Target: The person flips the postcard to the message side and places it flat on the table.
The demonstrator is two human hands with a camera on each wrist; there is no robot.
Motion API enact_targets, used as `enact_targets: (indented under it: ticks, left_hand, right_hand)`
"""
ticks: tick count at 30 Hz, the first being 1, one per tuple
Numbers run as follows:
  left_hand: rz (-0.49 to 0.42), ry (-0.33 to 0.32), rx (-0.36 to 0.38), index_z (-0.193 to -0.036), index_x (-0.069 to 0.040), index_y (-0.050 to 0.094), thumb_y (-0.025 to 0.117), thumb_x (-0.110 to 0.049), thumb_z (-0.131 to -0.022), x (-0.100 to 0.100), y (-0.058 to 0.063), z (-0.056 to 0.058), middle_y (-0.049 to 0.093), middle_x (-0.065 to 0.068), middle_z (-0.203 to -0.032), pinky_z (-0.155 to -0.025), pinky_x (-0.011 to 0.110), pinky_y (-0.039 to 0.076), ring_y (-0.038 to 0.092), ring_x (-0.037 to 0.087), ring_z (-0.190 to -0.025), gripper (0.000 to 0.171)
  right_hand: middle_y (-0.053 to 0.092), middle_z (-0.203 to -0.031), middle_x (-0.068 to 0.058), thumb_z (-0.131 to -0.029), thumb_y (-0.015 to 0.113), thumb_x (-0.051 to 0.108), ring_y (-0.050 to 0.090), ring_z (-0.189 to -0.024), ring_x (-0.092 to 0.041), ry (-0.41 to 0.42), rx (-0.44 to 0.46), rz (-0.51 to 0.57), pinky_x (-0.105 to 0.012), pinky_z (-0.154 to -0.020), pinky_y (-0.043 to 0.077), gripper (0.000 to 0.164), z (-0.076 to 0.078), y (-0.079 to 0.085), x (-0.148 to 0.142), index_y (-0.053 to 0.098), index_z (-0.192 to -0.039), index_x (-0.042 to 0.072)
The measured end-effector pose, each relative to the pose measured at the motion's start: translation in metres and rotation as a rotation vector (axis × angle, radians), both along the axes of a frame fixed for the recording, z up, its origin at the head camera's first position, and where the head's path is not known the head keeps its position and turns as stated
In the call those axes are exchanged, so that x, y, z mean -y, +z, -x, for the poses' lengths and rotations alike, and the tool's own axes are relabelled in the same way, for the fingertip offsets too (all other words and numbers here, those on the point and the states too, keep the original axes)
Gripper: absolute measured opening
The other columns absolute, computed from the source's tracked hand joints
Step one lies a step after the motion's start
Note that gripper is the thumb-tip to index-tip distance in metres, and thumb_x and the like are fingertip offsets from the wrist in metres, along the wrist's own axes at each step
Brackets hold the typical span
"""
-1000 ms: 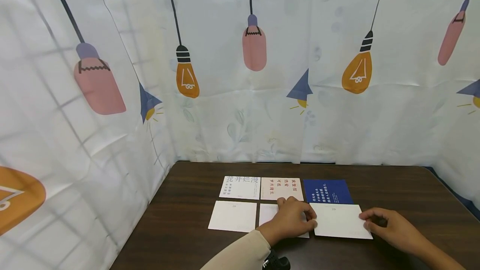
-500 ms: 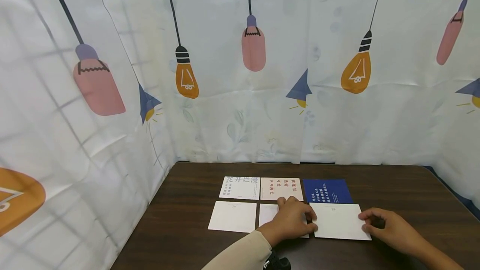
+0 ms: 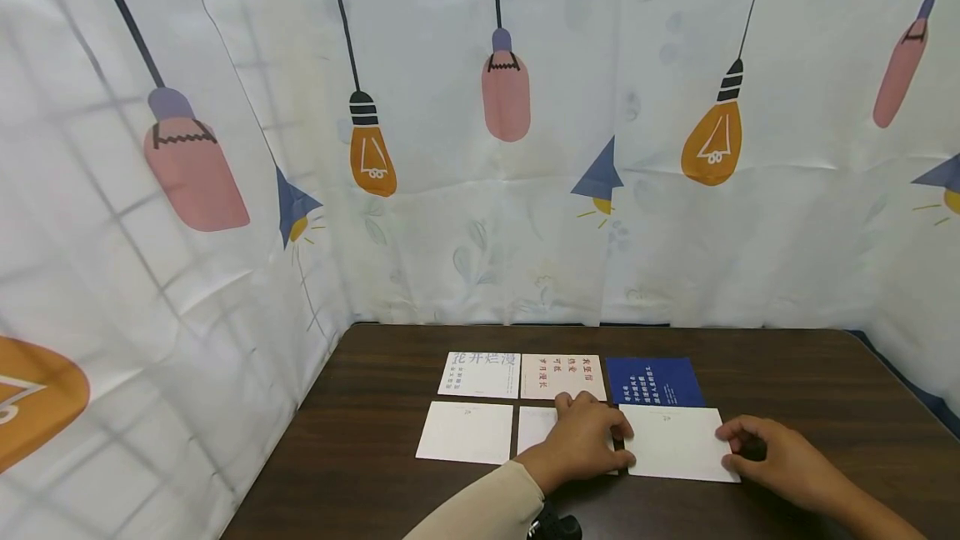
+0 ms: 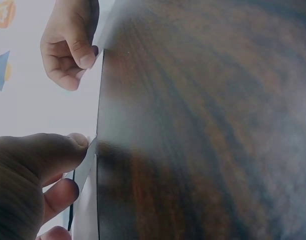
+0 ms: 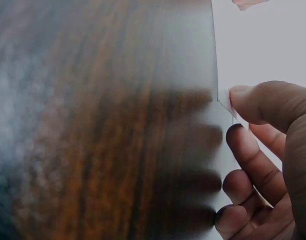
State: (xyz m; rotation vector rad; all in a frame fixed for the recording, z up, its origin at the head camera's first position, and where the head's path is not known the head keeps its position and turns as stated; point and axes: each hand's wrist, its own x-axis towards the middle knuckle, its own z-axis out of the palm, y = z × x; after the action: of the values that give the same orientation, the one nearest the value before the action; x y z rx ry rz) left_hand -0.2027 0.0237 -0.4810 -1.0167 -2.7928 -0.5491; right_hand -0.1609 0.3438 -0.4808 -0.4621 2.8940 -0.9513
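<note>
A white card [image 3: 675, 442] with a small faint mark near its top lies at the front right of a group of cards, between the two hands. My left hand [image 3: 581, 438] pinches its left edge, thumb at the lower part and index finger above. That hand covers much of the pale middle card [image 3: 534, 427]. On the opposite side my right hand [image 3: 780, 457] pinches the right edge, with the thumb tip on the card near its corner in the right wrist view. Just behind is a blue card [image 3: 660, 382] with white writing.
Two printed cards lie in the back row: a white one [image 3: 480, 375] with grey writing and a cream one [image 3: 558, 375] with red writing. A plain white card [image 3: 467, 432] is at the front left. The dark wood table [image 3: 375, 407] meets a lamp-patterned curtain [image 3: 450, 257].
The white card's lower right corner has shifted slightly left and toward me, and my right hand has moved slightly left with it. My left hand stays nearly still.
</note>
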Motion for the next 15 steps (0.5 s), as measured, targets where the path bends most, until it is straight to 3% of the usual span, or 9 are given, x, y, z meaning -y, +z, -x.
enact_targets:
  ticks: [15]
  left_hand:
    - [0.023,0.018,-0.016,-0.097,-0.037,0.076,0.088,-0.047,-0.077,-0.0001,0.0047,-0.0022,0.055,-0.029,-0.082,-0.081,0.039,0.024,0.038,0.002,-0.088,0.026]
  right_hand:
    - [0.057,-0.091,0.009,-0.083,0.086,0.033,0.049,-0.086,-0.007,-0.042,-0.038,-0.118,-0.031,-0.076,0.048,0.034,-0.0004,0.0013,0.0072,0.069,-0.109,0.020]
